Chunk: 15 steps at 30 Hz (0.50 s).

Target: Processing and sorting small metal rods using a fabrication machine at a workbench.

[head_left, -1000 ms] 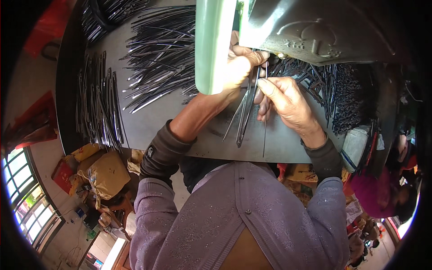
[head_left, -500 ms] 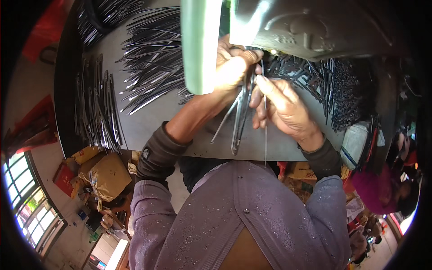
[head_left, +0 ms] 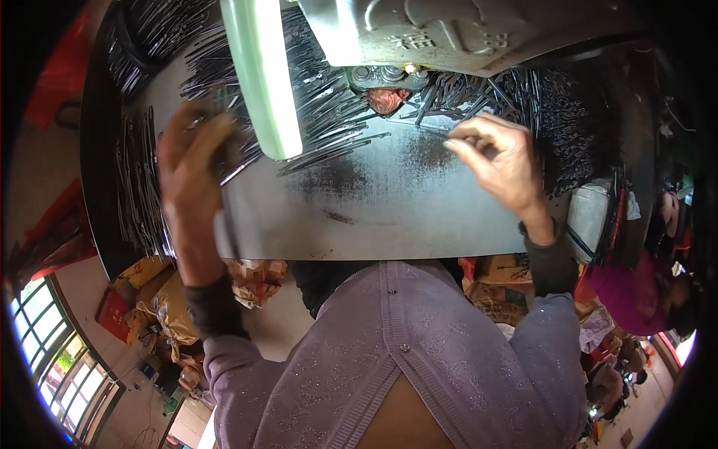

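Observation:
My left hand (head_left: pixel 196 157) is at the left of the metal worktable (head_left: pixel 299 224), smeared by motion. A blurred dark bundle of thin metal strips (head_left: pixel 229 224) hangs from it, beside a row of long dark strips (head_left: pixel 138 187). Over the right half of the table, my right hand (head_left: pixel 501 161) has its fingers curled, thumb and forefinger pinched at the end of a thin metal strip (head_left: pixel 426 130). Behind that hand lies a loose heap of short dark metal pieces (head_left: pixel 471 97). A spread of long strips (head_left: pixel 329 112) covers the table's far left.
A metal machine head (head_left: pixel 456 37) overhangs the far middle, with a reddish lump (head_left: pixel 387 101) beneath it. A pale translucent panel (head_left: pixel 262 90) slants down beside it. Small dark pieces (head_left: pixel 583 127) are piled at right, near a whitish box (head_left: pixel 589 213). A person in purple (head_left: pixel 628 295) is farther right.
My hands have separated from the middle. The left swung left with the strip bundle; the right moved right. The machine head and panel now appear farther left as the view shifted.

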{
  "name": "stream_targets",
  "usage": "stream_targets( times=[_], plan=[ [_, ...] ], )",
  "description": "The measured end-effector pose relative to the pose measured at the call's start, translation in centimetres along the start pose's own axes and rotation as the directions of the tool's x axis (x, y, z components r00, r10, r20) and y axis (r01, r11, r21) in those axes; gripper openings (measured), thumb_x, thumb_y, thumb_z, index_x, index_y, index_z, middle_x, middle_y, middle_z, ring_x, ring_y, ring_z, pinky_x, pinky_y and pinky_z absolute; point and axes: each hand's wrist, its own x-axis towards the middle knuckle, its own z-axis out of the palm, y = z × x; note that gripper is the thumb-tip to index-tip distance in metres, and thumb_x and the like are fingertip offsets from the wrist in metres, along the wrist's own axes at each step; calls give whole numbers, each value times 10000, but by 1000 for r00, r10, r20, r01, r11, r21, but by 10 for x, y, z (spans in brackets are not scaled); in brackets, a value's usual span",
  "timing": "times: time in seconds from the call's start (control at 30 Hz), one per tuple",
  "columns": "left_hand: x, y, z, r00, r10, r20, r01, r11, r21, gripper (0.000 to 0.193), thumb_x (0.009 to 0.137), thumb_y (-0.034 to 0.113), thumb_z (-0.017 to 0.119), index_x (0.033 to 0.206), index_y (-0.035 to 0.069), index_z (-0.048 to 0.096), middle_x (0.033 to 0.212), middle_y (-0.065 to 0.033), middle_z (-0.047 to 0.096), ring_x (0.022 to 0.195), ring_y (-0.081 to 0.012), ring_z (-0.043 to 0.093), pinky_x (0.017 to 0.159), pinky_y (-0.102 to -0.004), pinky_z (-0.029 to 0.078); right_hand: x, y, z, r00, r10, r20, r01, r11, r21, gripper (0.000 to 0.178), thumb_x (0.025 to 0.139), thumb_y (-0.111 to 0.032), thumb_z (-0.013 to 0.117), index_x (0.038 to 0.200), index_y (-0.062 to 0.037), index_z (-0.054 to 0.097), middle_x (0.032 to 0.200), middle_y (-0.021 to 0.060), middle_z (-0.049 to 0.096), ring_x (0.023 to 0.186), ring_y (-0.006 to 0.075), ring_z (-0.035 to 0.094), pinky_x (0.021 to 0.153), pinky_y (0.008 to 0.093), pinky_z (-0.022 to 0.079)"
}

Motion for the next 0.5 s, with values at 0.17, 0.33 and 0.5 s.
stream_targets(
  times=[0.17,0.33,0.5],
  plan=[
    [-1,-12,-53,833,551,44,-83,47,995,289,724,120,665,984,29,579,849,-114,621,745,-240,571,671,-344,447,-1,7,0,991,-105,88,127,943,-307,101,707,-64,657,758,-2,595,713,104,557,585,240,577,517,323,449],
    [-48,-25,23,911,368,186,-407,730,548,140,661,36,682,786,30,622,792,-114,610,759,-268,560,698,-339,433,5,6,9,971,-170,169,232,837,-495,122,731,-49,602,798,-17,506,732,120,508,609,273,567,538,363,449],
    [-53,-41,70,876,363,317,-480,600,640,132,646,59,684,759,41,619,751,-71,526,758,-252,480,684,-350,354,-6,2,6,972,-142,186,219,835,-505,130,741,-39,582,816,-27,476,727,130,523,615,289,566,528,359,439]
  ],
)
